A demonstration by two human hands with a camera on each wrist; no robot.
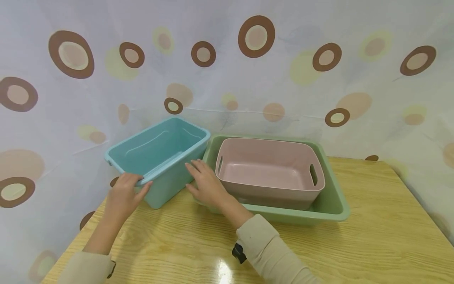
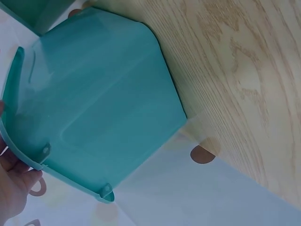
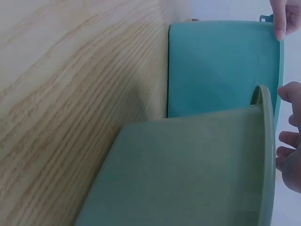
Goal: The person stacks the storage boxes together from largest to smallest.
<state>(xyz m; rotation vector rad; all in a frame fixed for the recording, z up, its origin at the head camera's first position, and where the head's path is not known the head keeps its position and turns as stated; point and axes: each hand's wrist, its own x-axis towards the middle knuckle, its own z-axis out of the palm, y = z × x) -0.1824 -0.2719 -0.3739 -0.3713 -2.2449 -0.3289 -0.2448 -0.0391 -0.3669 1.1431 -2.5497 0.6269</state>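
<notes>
On the left of the table stands a blue plastic tub [image 1: 170, 185], its mouth facing up. My left hand [image 1: 122, 197] grips the rim at the near corner, fingers over the edge and thumb on the outer side. In the left wrist view the tub's end wall [image 2: 108, 99] fills much of the frame. My right hand [image 1: 209, 187] hovers between the blue tub and the left end of a green tub [image 1: 283, 213], its fingers spread and loosely bent. A pink basket [image 1: 269, 195] with handle holes sits inside the green tub.
The wooden table [image 1: 376, 228] carries the tubs close to its back edge. Behind and left hangs a pale cloth [image 1: 227, 83] with brown, pink and yellow circles. The green tub's left end lies right beside the blue tub.
</notes>
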